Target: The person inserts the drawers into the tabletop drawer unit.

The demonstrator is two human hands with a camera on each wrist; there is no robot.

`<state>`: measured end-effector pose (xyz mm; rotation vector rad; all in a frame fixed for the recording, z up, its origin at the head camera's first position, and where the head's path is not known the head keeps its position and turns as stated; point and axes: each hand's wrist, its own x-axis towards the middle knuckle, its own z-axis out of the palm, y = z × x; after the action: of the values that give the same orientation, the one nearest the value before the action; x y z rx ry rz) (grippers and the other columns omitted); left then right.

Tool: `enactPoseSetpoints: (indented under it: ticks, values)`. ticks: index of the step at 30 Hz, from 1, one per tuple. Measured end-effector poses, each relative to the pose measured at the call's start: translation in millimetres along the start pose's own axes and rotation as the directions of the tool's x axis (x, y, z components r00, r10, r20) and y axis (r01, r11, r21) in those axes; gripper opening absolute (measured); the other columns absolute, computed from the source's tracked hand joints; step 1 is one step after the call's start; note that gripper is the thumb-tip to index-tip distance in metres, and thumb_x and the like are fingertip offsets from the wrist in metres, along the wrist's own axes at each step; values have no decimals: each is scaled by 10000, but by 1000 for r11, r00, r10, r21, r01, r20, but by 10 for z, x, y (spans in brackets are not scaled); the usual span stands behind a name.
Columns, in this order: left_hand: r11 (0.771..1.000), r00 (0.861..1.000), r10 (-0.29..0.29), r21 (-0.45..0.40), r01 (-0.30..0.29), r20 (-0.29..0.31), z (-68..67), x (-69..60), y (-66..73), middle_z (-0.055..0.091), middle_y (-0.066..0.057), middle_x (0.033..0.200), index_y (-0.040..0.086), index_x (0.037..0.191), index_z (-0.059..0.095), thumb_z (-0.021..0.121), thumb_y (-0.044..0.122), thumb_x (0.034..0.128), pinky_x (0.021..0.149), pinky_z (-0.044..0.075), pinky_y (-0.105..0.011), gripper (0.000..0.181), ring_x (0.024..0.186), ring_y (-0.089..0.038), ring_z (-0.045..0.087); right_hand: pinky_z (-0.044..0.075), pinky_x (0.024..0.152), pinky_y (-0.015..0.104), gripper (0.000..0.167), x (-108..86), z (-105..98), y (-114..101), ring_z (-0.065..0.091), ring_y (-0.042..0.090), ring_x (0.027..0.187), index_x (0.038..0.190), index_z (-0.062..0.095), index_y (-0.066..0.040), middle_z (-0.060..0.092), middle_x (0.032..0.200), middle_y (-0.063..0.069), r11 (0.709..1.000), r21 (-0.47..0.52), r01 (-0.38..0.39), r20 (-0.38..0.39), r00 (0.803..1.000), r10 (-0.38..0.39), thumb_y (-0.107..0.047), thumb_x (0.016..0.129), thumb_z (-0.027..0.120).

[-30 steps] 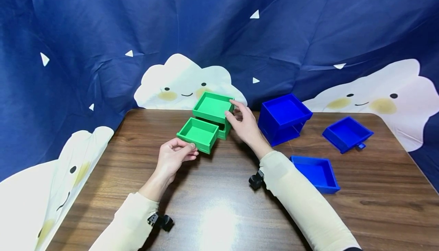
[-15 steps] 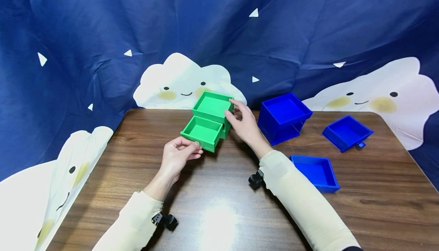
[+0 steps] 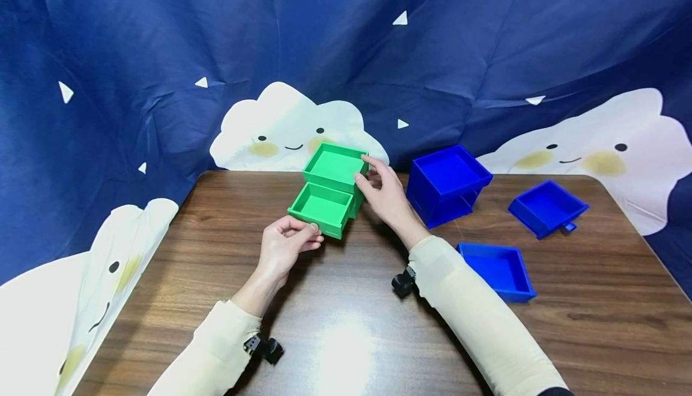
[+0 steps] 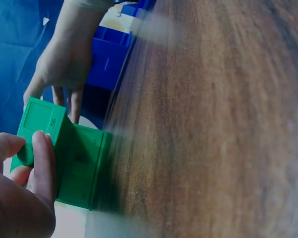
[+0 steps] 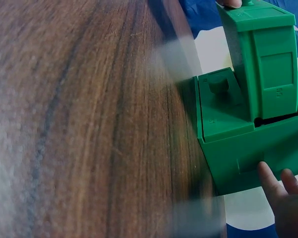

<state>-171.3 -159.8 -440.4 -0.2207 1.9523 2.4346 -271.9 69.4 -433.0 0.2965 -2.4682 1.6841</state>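
Near the back edge of the table stands a green mini cabinet (image 3: 336,166) with a shallow tray-like top. An upper green drawer (image 3: 321,205) juts from its front, its inner end inside the upper slot. My left hand (image 3: 282,244) pinches this drawer's front knob (image 4: 26,154) between thumb and fingers. In the right wrist view, a lower green drawer (image 5: 223,116) sits flush in the cabinet beside the jutting one. My right hand (image 3: 386,194) rests against the cabinet's right side, and two of its extended fingers (image 5: 269,181) touch the side wall.
A blue cabinet (image 3: 451,173) with an open front stands right of the green one. Two loose blue drawers lie on the table: one at the far right (image 3: 548,207), one (image 3: 500,273) beside my right forearm. A patterned blue cloth (image 3: 346,35) hangs behind the wooden table (image 3: 335,312).
My left hand has moved slightly right with the upper green drawer, which now sits deeper in the cabinet; the gap behind it has closed. My right hand stays in place.
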Motion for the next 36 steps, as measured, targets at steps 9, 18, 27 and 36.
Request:
enactPoseSetpoints:
  ticks: [9, 18, 27, 36]
  values:
    - [1000, 1000, -1, -11, 1, -6, 6, 11, -27, 794, -95, 765, 24, 883, 642, 705, -101, 950, 718, 679, -333, 156, 688, -182, 792, 553, 1092, 511, 548, -8, -4, -6, 681, 386, 1218, 1584, 549, -225, 587, 1378, 217, 1000, -2, -3, 2, 1000, 3, -361, 1068, 672]
    - [1000, 1000, 10, -6, -10, -13, 33, 5, -13, 797, -112, 776, 26, 884, 649, 714, -92, 950, 717, 681, -342, 150, 700, -198, 798, 551, 1093, 517, 549, -17, -1, -14, 674, 390, 1228, 1587, 545, -224, 582, 1384, 218, 1000, 9, -4, 9, 1000, 4, -355, 1070, 673]
    - [1000, 1000, 18, 1, -18, -23, 57, 42, -25, 800, -129, 797, 24, 891, 649, 712, -95, 952, 721, 681, -346, 148, 712, -203, 802, 548, 1095, 525, 549, -11, -9, -19, 666, 404, 1230, 1585, 547, -223, 577, 1380, 219, 1000, 17, -2, 9, 1000, 2, -356, 1068, 675]
    - [1000, 999, 19, -13, -19, -44, 69, 41, -50, 796, -123, 794, 25, 881, 626, 705, -112, 948, 708, 680, -342, 171, 699, -190, 797, 551, 1091, 523, 555, -10, -9, -8, 668, 407, 1229, 1588, 545, -223, 578, 1380, 220, 1000, 18, -4, 7, 1000, 4, -354, 1065, 680]
